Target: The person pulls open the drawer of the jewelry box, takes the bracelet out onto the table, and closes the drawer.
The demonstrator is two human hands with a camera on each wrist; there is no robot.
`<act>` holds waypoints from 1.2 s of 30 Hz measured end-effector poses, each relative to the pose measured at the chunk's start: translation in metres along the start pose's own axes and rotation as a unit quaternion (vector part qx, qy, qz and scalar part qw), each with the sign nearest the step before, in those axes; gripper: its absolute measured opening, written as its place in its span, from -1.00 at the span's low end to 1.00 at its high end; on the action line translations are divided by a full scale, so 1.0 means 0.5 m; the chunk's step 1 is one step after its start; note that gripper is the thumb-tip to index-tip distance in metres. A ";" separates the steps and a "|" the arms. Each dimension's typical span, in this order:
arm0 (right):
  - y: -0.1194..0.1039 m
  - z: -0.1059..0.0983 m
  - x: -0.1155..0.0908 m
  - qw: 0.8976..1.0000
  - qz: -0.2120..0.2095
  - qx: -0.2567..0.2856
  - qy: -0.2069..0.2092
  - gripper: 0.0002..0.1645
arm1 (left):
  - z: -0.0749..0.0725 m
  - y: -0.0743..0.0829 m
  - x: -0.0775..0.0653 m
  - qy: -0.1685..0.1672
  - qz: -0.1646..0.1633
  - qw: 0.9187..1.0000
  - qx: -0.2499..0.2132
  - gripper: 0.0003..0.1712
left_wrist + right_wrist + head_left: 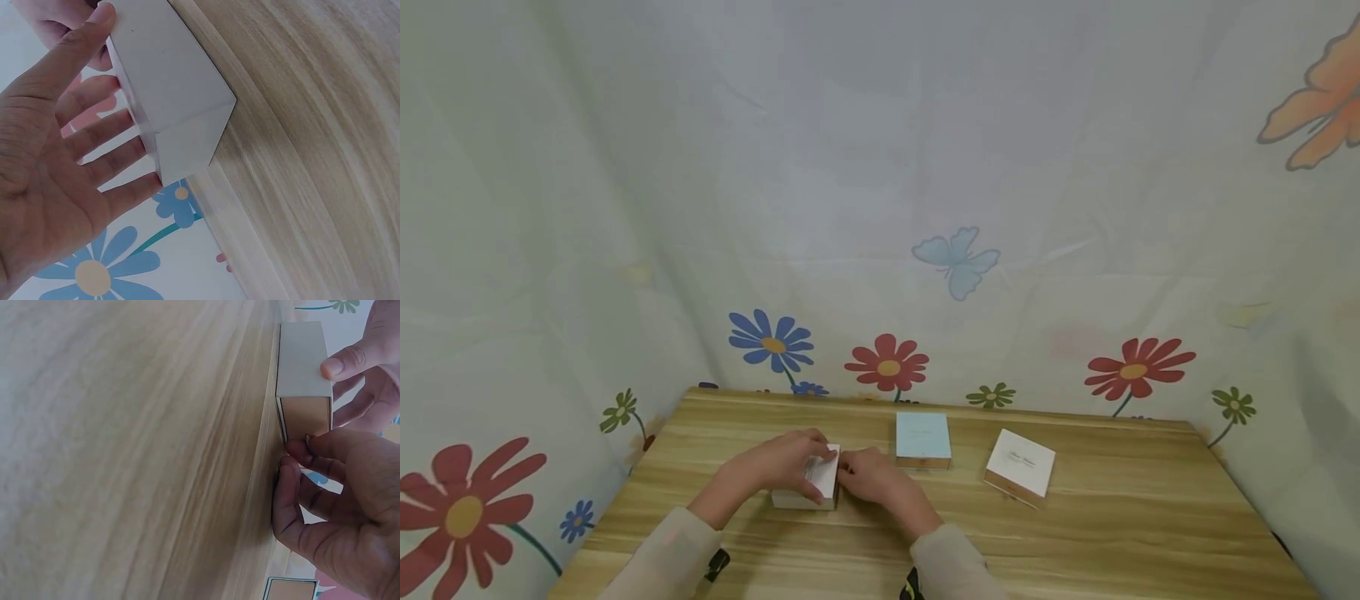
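leftmost white box (825,475)'s flat on the counter (1120,492), left of the blue one (922,435). my left fingers (114,158) are spread round it, thumb opposite, probably to steady it. right fingers (337,445) are nearly closed, pinching what looks like a tiny tab (308,439) at its tan end (303,415), likely for purchase.

Soft, diffuse light casts faint shadows on the table (1120,525); the right wrist view looks dimmer than the left.
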State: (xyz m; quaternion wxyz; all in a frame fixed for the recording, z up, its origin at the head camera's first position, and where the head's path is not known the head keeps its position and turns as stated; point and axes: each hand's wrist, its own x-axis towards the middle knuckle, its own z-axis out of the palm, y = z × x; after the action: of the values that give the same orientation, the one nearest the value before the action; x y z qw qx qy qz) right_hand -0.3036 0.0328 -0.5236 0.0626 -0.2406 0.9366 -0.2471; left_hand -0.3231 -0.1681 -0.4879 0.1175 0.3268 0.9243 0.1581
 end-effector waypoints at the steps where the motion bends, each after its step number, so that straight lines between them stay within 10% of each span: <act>1: 0.000 0.000 0.000 1.000 0.000 0.000 0.000 -0.79 | 0.000 0.001 0.000 0.000 0.000 1.000 0.000 -0.25; 36: 0.002 0.024 -0.003 0.997 -0.039 -0.045 0.046 -0.84 | -0.003 -0.014 -0.005 -0.003 0.037 0.999 0.028 -0.22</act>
State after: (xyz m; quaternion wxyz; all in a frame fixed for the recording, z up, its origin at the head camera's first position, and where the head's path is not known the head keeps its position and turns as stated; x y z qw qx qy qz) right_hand -0.2998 0.0294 -0.5344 -0.0008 -0.2683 0.9383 -0.2181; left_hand -0.3257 -0.1755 -0.4888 0.1052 0.3641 0.9154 0.1356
